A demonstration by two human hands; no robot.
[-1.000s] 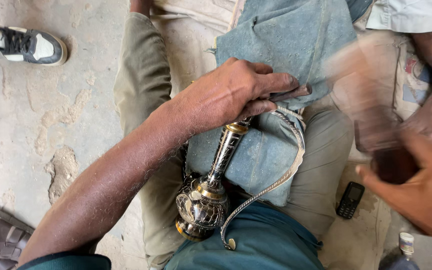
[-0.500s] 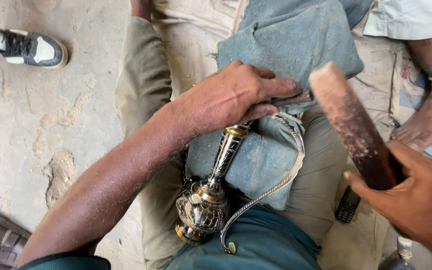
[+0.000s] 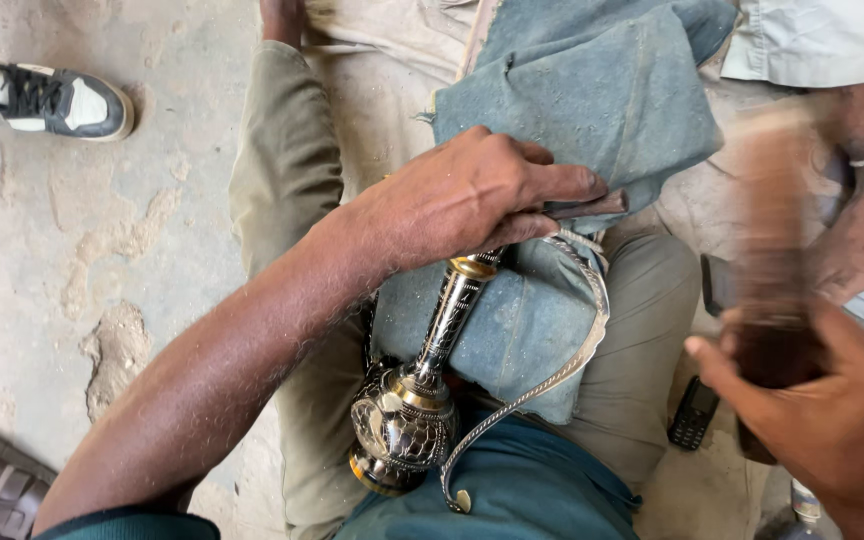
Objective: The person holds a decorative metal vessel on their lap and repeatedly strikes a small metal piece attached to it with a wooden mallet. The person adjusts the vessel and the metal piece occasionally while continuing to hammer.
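A cracked concrete floor (image 3: pixel 132 230) carries a sneaker (image 3: pixel 47 98) (laced) and a small phone (image 3: pixel 693 413).

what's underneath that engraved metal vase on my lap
The engraved metal vase lies on folded blue denim cloth across the olive trousers. The left hand covers its upper end, so what is under there is hidden.

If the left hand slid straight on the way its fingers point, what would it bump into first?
Probably the blurred wooden mallet in the right hand; the left hand points right across the blue cloth. Depth is unclear.
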